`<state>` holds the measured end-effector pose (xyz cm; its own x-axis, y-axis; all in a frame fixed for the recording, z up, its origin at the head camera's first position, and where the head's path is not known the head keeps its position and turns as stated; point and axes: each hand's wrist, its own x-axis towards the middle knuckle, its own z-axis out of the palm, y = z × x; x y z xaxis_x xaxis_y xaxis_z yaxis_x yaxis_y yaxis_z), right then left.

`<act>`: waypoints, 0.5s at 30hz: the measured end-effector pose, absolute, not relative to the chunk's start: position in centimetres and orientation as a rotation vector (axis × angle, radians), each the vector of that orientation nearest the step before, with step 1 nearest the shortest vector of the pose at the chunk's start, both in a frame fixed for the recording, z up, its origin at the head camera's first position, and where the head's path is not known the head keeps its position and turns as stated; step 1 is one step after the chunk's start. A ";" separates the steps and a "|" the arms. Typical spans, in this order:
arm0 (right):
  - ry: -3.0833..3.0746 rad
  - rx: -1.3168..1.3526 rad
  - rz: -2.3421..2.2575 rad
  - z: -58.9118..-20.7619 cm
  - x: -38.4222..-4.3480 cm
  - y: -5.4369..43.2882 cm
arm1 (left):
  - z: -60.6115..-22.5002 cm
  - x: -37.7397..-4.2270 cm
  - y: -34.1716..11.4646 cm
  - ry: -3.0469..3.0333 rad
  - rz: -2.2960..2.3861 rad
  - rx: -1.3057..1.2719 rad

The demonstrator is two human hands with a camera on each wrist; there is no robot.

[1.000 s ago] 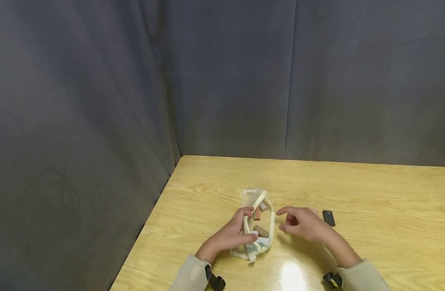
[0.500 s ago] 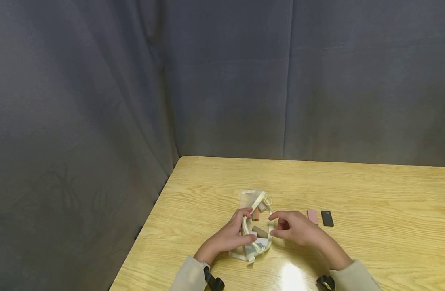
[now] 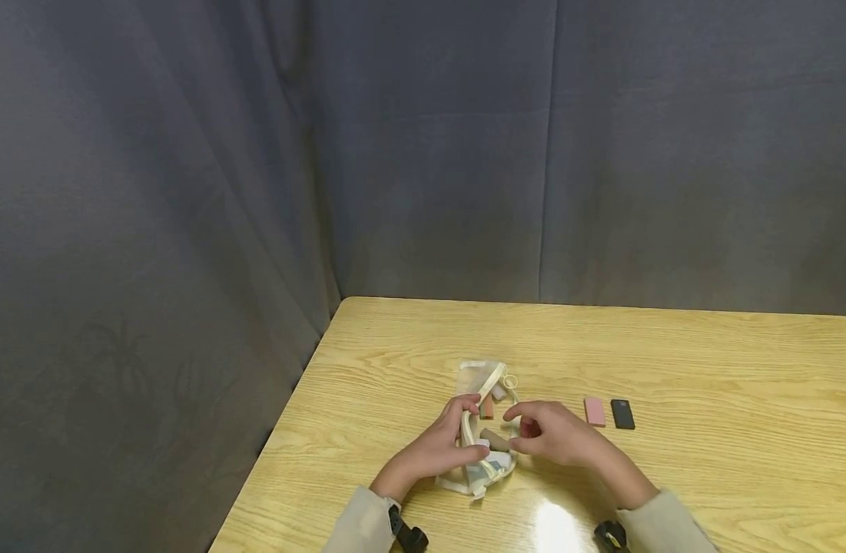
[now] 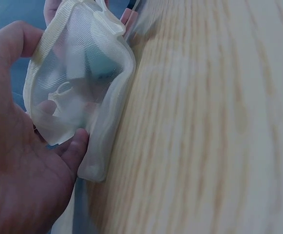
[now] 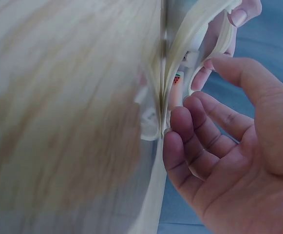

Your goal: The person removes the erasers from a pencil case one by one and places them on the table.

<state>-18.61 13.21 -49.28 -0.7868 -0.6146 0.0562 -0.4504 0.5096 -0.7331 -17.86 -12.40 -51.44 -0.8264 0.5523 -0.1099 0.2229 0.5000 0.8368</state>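
Note:
A cream-edged, see-through mesh zip pouch (image 3: 492, 377) stands with its mouth spread wide on the table. My left hand (image 3: 432, 447) grips its left edge; the left wrist view shows the thumb (image 4: 76, 148) against the mesh (image 4: 78, 58). Inside lie an orange and green block (image 3: 488, 408), a grey-brown block (image 3: 494, 439) and whitish pieces. My right hand (image 3: 559, 432) is at the right rim, thumb and index finger apart, fingers loosely bent. In the right wrist view its fingertips (image 5: 181, 122) are right at the opening, near a pale piece with a watermelon print (image 5: 177, 80).
A pink block (image 3: 594, 412) and a black block (image 3: 622, 414) lie side by side to the right of the pouch on the wooden table (image 3: 727, 361). Dark curtains (image 3: 436, 153) hang behind the table and along its left.
My right hand has moved left, from beside the pouch to its opening, and the pink block has come into full view. The left hand keeps its hold on the pouch.

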 end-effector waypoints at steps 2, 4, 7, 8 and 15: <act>2.536 -0.910 -1.134 -49.4 -18.7 13.1 | -51.4 -17.8 -12.4 2.385 1.248 0.646; 2.527 -0.907 -1.131 -49.6 -18.7 12.9 | -51.3 -17.8 -12.4 2.388 1.245 0.645; 2.518 -0.901 -1.121 -49.7 -18.8 12.7 | -51.2 -17.7 -12.4 2.391 1.242 0.644; 2.515 -0.905 -1.120 -49.7 -18.8 12.7 | -51.2 -17.7 -12.4 2.392 1.243 0.643; 2.505 -0.911 -1.109 -49.6 -18.8 12.4 | -51.3 -17.8 -12.3 2.394 1.251 0.644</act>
